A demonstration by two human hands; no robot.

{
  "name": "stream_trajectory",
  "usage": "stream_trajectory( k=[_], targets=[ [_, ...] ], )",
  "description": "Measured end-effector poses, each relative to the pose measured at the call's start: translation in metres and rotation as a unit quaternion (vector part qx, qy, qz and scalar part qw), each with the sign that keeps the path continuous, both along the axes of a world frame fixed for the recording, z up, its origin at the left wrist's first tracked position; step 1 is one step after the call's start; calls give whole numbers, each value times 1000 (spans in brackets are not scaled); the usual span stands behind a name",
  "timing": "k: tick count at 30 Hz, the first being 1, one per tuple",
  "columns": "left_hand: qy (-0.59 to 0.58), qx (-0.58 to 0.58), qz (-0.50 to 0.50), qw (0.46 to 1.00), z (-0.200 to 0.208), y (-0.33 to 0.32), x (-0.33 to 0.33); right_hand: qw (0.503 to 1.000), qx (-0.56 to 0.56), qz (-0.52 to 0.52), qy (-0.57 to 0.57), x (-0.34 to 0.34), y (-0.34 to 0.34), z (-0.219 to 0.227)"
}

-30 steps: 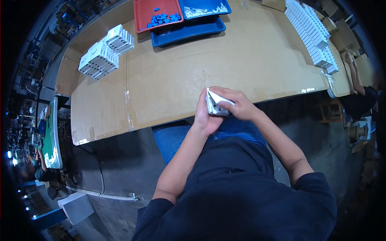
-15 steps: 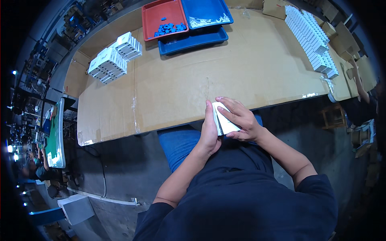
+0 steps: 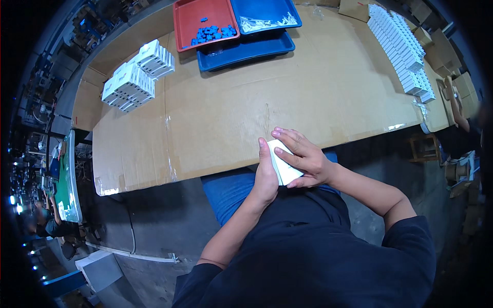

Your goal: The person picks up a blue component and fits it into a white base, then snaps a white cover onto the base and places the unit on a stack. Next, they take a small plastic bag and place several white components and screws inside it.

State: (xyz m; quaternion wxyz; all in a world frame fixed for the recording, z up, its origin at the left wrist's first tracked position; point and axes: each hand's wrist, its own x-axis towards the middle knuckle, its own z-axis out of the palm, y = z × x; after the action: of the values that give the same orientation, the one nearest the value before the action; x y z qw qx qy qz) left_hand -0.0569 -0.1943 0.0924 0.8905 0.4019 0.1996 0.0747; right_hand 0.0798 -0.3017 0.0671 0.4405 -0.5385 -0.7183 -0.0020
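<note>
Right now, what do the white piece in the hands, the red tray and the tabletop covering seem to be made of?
White piece: probably hard plastic, smooth, evenly white, with straight edges.
Red tray: likely moulded plastic, smooth, with one even colour and a raised rim.
Tabletop covering: apparently cardboard, matte brown, with creases and taped seams.

We hold white piece [image 3: 287, 173]: smooth broad face upward, partly covered, thin line along left side. Pose: tilted. Place: just beside near edge of cardboard-covered table [image 3: 221, 118].
</note>
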Motion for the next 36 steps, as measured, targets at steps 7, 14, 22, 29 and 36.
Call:
stream_trajectory(
  k=[7, 14, 22, 29, 36],
  targets=[
    [-34, -70, 9, 997, -19, 25, 0, 997, -58, -23, -52, 10, 11, 26],
    [-94, 124, 56, 986, -5, 39, 4, 838, -26, -120, 531, -11, 20, 26],
    [-89, 180, 44, 979, -11, 45, -3, 830, -91, -48, 548, 7, 10, 31],
    [-129, 208, 42, 969, -10, 47, 0, 833, -84, -14, 547, 13, 15, 32],
    [-88, 79, 120, 986, -19, 41, 11, 896, -67, -140, 416, 6, 26, 38]
  ],
)
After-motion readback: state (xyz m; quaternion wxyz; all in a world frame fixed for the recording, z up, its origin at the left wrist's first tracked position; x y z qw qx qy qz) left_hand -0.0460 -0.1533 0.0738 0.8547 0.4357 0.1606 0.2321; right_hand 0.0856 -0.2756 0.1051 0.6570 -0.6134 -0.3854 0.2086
